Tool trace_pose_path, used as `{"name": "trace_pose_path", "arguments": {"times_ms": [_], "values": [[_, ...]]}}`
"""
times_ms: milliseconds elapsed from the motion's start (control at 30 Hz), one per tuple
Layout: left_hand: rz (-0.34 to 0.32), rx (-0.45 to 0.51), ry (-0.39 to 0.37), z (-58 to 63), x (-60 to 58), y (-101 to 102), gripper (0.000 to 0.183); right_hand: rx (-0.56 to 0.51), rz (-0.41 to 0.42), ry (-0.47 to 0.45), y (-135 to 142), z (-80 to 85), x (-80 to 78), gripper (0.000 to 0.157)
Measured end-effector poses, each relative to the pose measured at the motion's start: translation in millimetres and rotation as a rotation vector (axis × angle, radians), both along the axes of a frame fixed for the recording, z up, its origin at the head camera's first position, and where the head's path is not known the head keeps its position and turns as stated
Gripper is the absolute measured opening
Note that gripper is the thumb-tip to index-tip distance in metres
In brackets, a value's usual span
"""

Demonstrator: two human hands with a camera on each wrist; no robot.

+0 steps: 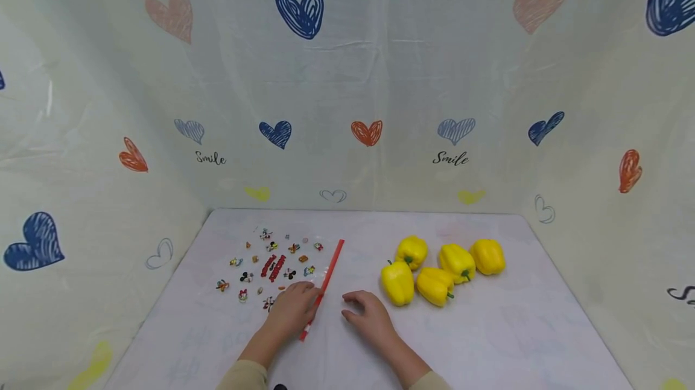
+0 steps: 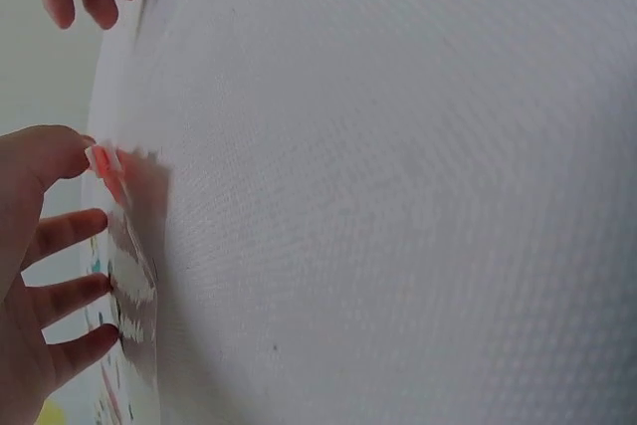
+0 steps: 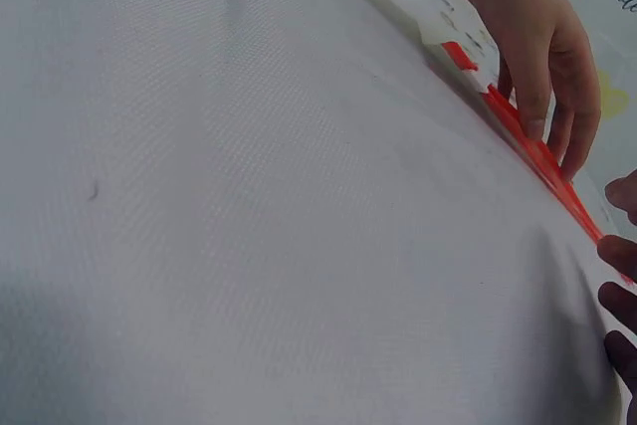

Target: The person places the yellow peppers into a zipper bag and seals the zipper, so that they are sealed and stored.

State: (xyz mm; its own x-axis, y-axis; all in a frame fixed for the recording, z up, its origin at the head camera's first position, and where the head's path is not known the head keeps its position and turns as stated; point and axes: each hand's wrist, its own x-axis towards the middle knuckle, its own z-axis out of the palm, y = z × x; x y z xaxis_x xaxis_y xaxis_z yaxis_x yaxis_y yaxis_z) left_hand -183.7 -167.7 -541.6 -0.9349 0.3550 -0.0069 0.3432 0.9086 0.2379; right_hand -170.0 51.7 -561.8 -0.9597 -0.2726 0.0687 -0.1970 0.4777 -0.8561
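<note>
Five yellow bell peppers [image 1: 435,286] sit grouped on the right of the white surface [image 1: 488,335]. Left of centre lies a clear printed bag [image 1: 277,268], a red strip [image 1: 333,260] along its right edge. The left hand [image 1: 295,305] pinches that strip between thumb and fingers. The right hand [image 1: 371,317], between strip and peppers, is empty, fingers loosely curved, thumb apart.

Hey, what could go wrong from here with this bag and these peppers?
The printed clear bag could slide or twist, since only the left hand touches it, by the red strip. Its thin film might crumple under those fingers. The right hand is empty and near the yellow peppers, so a careless sideways move might roll one.
</note>
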Motion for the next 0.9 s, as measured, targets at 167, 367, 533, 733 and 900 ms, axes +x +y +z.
{"name": "trace_pose_path", "arguments": {"times_ms": [167,367,533,733,900], "values": [[0.003,-0.009,-0.009,-0.9,-0.1,-0.2,0.032,-0.016,-0.007,-0.016,-1.9,1.5,-4.3,0.027],[-0.011,-0.020,-0.012,-2.8,0.4,-0.8,0.036,-0.021,-0.016,-0.033,-3.1,2.6,-5.5,0.027],[0.004,-0.005,-0.035,-4.5,1.2,-1.1,0.040,-0.036,-0.021,-0.046,-2.9,3.1,-6.0,0.028],[0.031,0.043,-0.038,-5.4,1.7,0.9,0.044,-0.051,-0.016,-0.063,-2.2,2.8,-6.7,0.028],[0.044,0.128,-0.033,-5.0,2.1,2.2,0.041,-0.080,-0.014,-0.064,-1.4,2.0,-7.7,0.028]]}}
